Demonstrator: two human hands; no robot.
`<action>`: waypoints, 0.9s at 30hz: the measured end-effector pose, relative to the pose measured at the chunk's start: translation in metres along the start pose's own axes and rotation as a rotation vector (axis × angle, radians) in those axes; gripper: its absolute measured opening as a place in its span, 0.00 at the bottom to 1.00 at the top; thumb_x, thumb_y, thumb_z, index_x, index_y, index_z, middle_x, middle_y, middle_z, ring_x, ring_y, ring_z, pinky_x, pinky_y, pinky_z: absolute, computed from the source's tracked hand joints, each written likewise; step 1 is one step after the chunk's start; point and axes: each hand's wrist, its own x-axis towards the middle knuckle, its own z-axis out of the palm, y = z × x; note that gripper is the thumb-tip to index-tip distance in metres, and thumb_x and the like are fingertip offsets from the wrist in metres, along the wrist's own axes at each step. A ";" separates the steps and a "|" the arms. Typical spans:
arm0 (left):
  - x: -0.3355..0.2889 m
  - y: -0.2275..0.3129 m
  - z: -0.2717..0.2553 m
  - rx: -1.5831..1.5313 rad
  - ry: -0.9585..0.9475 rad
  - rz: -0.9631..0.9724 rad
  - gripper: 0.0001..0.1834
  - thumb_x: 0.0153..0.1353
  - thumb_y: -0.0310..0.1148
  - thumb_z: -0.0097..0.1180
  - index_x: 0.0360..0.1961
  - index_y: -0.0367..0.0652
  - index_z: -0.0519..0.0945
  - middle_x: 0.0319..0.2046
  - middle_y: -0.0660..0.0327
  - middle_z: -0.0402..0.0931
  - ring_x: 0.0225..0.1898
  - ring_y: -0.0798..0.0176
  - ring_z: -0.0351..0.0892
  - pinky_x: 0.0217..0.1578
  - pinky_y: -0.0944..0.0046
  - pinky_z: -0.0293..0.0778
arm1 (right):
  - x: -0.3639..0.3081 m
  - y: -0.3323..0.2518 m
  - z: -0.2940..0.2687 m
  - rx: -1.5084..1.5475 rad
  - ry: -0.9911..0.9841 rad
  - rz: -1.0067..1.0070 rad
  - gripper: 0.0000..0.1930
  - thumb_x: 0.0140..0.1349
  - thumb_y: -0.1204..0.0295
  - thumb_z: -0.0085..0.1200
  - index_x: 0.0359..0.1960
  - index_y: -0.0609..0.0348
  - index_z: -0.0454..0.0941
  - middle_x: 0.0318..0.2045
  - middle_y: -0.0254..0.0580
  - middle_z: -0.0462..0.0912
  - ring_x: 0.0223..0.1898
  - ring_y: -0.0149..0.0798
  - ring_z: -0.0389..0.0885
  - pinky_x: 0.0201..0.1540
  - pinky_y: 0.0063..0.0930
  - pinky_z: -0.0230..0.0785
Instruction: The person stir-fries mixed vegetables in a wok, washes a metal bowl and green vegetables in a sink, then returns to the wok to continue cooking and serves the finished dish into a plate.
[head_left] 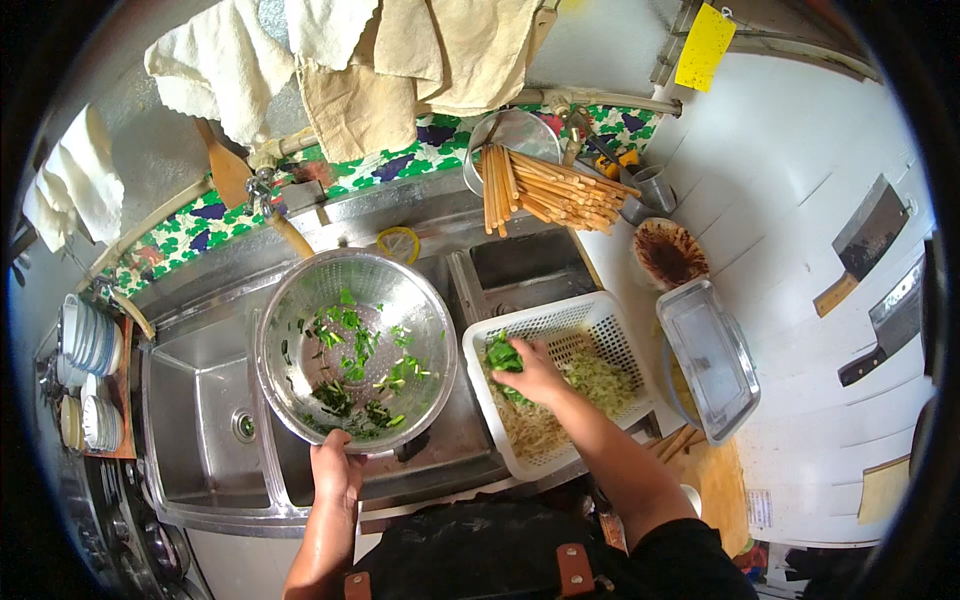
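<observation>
My left hand (336,464) grips the near rim of a round metal colander (300,270), which is tilted over the sink. Chopped green leaves (350,340) cling in loose patches to its bottom and near wall. My right hand (533,373) is closed around a clump of chopped greens (503,354), at the left side of a white plastic basket (492,425). Inside the basket lie pale shredded vegetables (535,425) and light green chopped pieces (600,380). The fingertips of my right hand are partly hidden by the greens.
A steel sink basin (205,400) lies at left, bowls (95,340) beyond it. Bundled chopsticks (550,188) rest at the back near a tap (575,130). At right are a clear lidded container (712,360), a stained bowl (668,255) and wall-hung cleavers (870,235). Cloths (360,90) hang above.
</observation>
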 end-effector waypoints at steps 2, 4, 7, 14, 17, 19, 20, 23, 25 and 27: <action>0.000 0.001 -0.002 -0.015 -0.025 0.003 0.16 0.53 0.20 0.45 0.45 0.38 0.70 0.33 0.59 0.73 0.27 0.59 0.76 0.22 0.60 0.72 | -0.002 0.004 -0.009 -0.070 0.024 -0.129 0.36 0.54 0.57 0.63 0.65 0.48 0.64 0.53 0.58 0.70 0.59 0.50 0.69 0.61 0.43 0.61; -0.002 0.003 -0.004 0.020 -0.002 -0.017 0.16 0.53 0.20 0.45 0.46 0.38 0.70 0.33 0.59 0.73 0.27 0.59 0.76 0.21 0.60 0.73 | -0.001 0.009 -0.023 -0.212 0.042 -0.236 0.32 0.57 0.60 0.61 0.64 0.47 0.65 0.56 0.53 0.70 0.59 0.49 0.70 0.60 0.43 0.63; -0.006 0.006 -0.003 0.038 -0.015 -0.011 0.16 0.54 0.21 0.45 0.45 0.38 0.70 0.33 0.58 0.73 0.27 0.58 0.76 0.21 0.59 0.73 | 0.006 0.014 -0.026 -0.258 0.022 -0.270 0.13 0.57 0.68 0.59 0.44 0.53 0.82 0.45 0.47 0.81 0.46 0.50 0.79 0.49 0.41 0.71; -0.027 0.017 0.012 0.093 -0.032 0.001 0.17 0.55 0.22 0.46 0.48 0.34 0.71 0.36 0.54 0.76 0.31 0.56 0.79 0.23 0.57 0.76 | -0.005 -0.021 -0.026 -0.267 -0.053 -0.279 0.08 0.58 0.69 0.58 0.36 0.57 0.83 0.37 0.47 0.84 0.37 0.48 0.83 0.42 0.38 0.74; -0.039 0.020 0.020 0.083 -0.037 0.036 0.18 0.56 0.23 0.47 0.50 0.35 0.71 0.38 0.55 0.76 0.34 0.57 0.79 0.26 0.56 0.76 | -0.023 -0.048 -0.054 -0.014 0.262 -0.497 0.05 0.58 0.75 0.57 0.35 0.60 0.82 0.34 0.47 0.84 0.33 0.42 0.84 0.36 0.31 0.75; -0.045 0.019 0.028 0.069 -0.054 0.051 0.17 0.57 0.24 0.49 0.49 0.34 0.71 0.39 0.56 0.77 0.36 0.58 0.79 0.30 0.57 0.77 | -0.022 -0.072 -0.061 0.270 0.331 -0.739 0.05 0.57 0.78 0.58 0.35 0.61 0.81 0.30 0.45 0.82 0.30 0.39 0.83 0.32 0.28 0.74; -0.049 0.018 0.031 0.097 -0.095 0.022 0.16 0.58 0.24 0.50 0.48 0.34 0.72 0.37 0.57 0.78 0.37 0.59 0.78 0.32 0.57 0.76 | -0.019 -0.087 -0.052 0.364 0.236 -0.772 0.07 0.58 0.77 0.58 0.38 0.61 0.79 0.31 0.46 0.83 0.30 0.38 0.83 0.33 0.29 0.74; -0.060 0.011 0.045 0.165 -0.158 0.021 0.14 0.59 0.24 0.49 0.46 0.34 0.72 0.36 0.57 0.77 0.34 0.61 0.77 0.30 0.60 0.75 | 0.009 -0.137 -0.008 0.332 0.437 -0.771 0.20 0.60 0.76 0.54 0.54 0.59 0.66 0.44 0.51 0.75 0.47 0.48 0.77 0.47 0.36 0.73; -0.068 0.006 0.056 0.242 -0.182 0.002 0.12 0.60 0.25 0.49 0.45 0.34 0.72 0.35 0.57 0.77 0.30 0.62 0.77 0.26 0.62 0.74 | 0.021 -0.168 0.018 0.277 0.821 -0.493 0.23 0.61 0.68 0.54 0.55 0.64 0.63 0.55 0.58 0.61 0.56 0.58 0.67 0.60 0.48 0.60; -0.075 0.003 0.065 0.272 -0.256 -0.063 0.09 0.60 0.27 0.50 0.40 0.35 0.74 0.32 0.56 0.77 0.28 0.63 0.77 0.21 0.64 0.72 | 0.009 -0.182 0.041 0.274 0.753 -0.559 0.21 0.61 0.70 0.52 0.54 0.64 0.64 0.50 0.55 0.67 0.52 0.59 0.70 0.59 0.47 0.62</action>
